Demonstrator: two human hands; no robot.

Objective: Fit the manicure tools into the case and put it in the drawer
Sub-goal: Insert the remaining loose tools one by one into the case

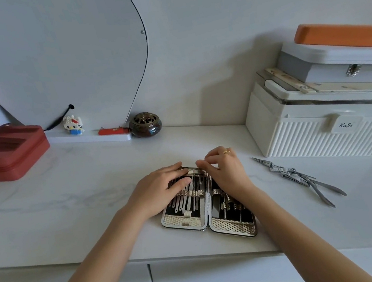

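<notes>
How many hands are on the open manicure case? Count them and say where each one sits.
2. The left hand lies across the upper part of the left half of the manicure case. The right hand sits over the upper right half, with its fingertips at the top edge.

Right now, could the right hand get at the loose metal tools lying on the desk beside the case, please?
Probably yes. The right hand rests on the open case, and the loose tools lie on the bare desk on its side, with nothing between them. Whether it is holding a tool is unclear.

Soft even daylight; faint shadows on wall; wide-angle bending at edges.
</notes>
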